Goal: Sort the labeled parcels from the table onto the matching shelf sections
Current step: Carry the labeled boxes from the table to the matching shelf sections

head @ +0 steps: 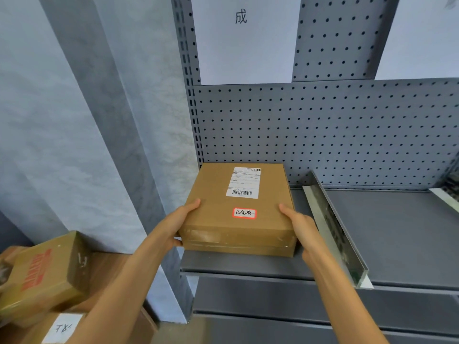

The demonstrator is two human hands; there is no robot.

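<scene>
Parcel, a flat brown cardboard box, lies on the grey shelf at its left end, close against the perforated back panel. Its top bears a white shipping label with barcodes and a small red-bordered sticker with handwritten characters. The left hand grips the parcel's left side, thumb on the top face, fingers beneath the near corner. The right hand holds the right side, thumb on top, fingers hidden behind the box. A metal divider stands just right of that hand. A paper sign hangs on the panel above. Lower left, further cartons sit on a wooden desk.
</scene>
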